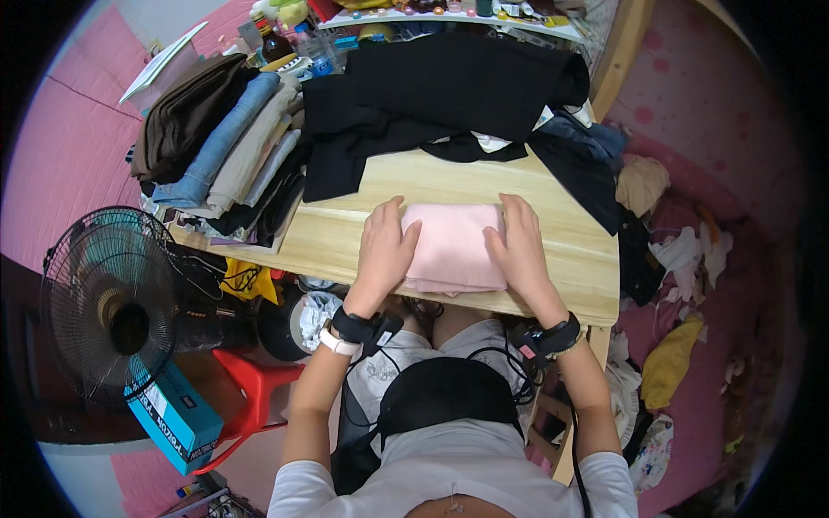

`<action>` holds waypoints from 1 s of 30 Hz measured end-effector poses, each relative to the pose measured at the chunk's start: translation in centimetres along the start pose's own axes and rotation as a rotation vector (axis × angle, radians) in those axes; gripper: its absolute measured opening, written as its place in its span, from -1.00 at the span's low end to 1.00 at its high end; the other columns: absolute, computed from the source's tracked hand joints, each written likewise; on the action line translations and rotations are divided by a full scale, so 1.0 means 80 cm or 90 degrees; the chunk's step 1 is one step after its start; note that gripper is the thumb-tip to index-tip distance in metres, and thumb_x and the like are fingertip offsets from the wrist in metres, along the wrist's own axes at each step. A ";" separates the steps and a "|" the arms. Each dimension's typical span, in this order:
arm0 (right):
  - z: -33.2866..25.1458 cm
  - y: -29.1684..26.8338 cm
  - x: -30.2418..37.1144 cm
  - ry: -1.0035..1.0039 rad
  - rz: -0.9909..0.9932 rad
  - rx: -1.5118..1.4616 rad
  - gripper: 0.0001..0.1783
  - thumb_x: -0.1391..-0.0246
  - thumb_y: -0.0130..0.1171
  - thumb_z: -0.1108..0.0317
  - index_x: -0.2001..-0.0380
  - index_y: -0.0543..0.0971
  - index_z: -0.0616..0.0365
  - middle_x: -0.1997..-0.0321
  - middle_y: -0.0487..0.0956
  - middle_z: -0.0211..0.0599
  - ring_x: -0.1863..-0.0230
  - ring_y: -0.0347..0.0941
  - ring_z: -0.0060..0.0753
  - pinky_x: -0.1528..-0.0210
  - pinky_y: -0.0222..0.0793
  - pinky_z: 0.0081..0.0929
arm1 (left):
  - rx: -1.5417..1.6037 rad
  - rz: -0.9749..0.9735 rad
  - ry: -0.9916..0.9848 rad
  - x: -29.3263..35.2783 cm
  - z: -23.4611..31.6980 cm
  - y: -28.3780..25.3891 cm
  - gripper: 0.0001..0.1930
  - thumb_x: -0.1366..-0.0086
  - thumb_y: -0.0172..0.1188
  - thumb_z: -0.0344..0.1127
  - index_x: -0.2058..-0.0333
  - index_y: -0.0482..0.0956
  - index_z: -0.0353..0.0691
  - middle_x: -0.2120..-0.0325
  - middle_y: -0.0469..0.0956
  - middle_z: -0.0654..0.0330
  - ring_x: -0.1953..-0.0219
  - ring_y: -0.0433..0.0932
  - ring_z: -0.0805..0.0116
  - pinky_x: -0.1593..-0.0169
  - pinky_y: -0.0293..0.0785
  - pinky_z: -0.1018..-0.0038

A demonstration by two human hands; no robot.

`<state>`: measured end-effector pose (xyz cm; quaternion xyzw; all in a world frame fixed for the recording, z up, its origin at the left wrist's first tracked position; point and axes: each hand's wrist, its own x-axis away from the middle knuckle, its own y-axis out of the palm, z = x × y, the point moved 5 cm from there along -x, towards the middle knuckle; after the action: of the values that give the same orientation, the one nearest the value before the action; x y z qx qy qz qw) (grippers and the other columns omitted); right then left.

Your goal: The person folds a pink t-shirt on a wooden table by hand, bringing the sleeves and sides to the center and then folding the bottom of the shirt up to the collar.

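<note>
A pink folded cloth, its kind unclear [454, 246], lies as a neat rectangular bundle near the front edge of the wooden tabletop [337, 229]. At its left side rests my left hand [386, 246], fingers stretched forward and thumb touching the cloth's edge. My right hand [522, 246] mirrors it on the right side, with its fingers extended and its thumb on the top edge. Neither hand wraps around the bundle. Behind it, black garments [458, 86] are spread over the far part of the tabletop.
Stacked folded clothes [229, 142] stand at the tabletop's left. A fan [112, 302], a red stool [259, 388] and a blue box [177, 414] are at lower left. Loose clothes [673, 345] lie to the right. Bottles [275, 43] and a white shelf [449, 19] are behind.
</note>
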<state>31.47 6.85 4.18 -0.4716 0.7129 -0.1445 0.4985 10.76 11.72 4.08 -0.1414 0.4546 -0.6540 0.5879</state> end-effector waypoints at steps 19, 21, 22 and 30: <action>0.004 0.041 0.038 0.086 -0.215 0.149 -0.32 -0.15 0.02 0.11 -0.28 0.17 0.16 -0.40 0.13 -0.23 -0.43 -0.04 -0.22 -0.36 -0.21 0.12 | -0.091 -0.209 -0.064 0.036 -0.028 0.025 -0.29 -0.32 -0.10 0.10 -0.30 0.07 -0.22 -0.31 0.08 -0.01 -0.37 -0.04 -0.04 -0.34 -0.22 -0.03; 0.007 0.034 0.038 0.105 -0.228 0.143 -0.31 -0.16 0.02 0.12 -0.28 0.16 0.20 -0.41 0.10 -0.19 -0.43 -0.05 -0.17 -0.36 -0.21 0.13 | -0.100 -0.198 -0.119 0.032 -0.029 0.010 -0.34 -0.35 -0.16 0.06 -0.29 0.10 -0.24 -0.28 0.11 -0.08 -0.35 -0.02 -0.08 -0.35 -0.22 -0.01; 0.000 0.026 0.033 0.104 -0.197 0.116 -0.32 -0.16 0.01 0.13 -0.27 0.16 0.23 -0.40 0.11 -0.14 -0.43 -0.06 -0.13 -0.36 -0.21 0.13 | -0.099 -0.199 -0.122 0.030 -0.023 -0.001 -0.34 -0.35 -0.16 0.06 -0.29 0.10 -0.24 -0.28 0.11 -0.08 -0.35 -0.02 -0.08 -0.35 -0.22 -0.01; -0.015 0.066 0.009 -0.025 -0.141 0.070 -0.35 -0.16 0.01 0.14 -0.22 0.22 0.30 -0.36 0.16 -0.08 -0.41 -0.01 -0.10 -0.35 -0.16 0.12 | -0.075 -0.116 0.163 -0.001 0.037 0.053 -0.48 -0.34 -0.02 -0.14 -0.19 0.24 -0.30 -0.23 0.19 -0.11 -0.32 0.06 -0.09 -0.32 -0.03 0.07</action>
<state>27.64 8.66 0.73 -0.5218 0.6378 -0.2282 0.5185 15.59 10.99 2.50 -0.1318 0.5484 -0.6897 0.4541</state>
